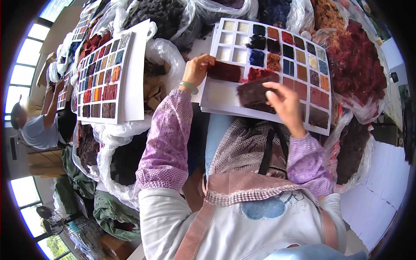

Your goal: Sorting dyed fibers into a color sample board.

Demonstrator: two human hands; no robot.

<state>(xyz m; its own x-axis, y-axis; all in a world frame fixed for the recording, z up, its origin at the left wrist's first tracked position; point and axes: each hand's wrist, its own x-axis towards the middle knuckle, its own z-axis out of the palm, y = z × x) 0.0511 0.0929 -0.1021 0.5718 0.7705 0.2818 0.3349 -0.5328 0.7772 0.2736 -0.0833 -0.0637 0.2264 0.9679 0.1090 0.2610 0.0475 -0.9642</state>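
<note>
A white sample board (265, 74) with rows of square cells lies tilted across my lap, many cells filled with coloured fibre swatches. My left hand (197, 71) is closed on its left edge, fingertips beside a dark red swatch (224, 72). Between the thumb and fingers of my right hand (284, 104) is a dark brown fibre swatch (252, 92), held over the lower row and slightly blurred. Left of that swatch, a wide cell (222, 94) shows only a pale surface. Several small cells at the board's upper left look pale too.
A second swatch board (102, 78) stands on the left. Plastic bags of loose fibre surround me: dark grey (156, 19), orange (330, 19), deep red (357, 65) and brown (353, 149). Another person (41, 125) works at far left with a similar board.
</note>
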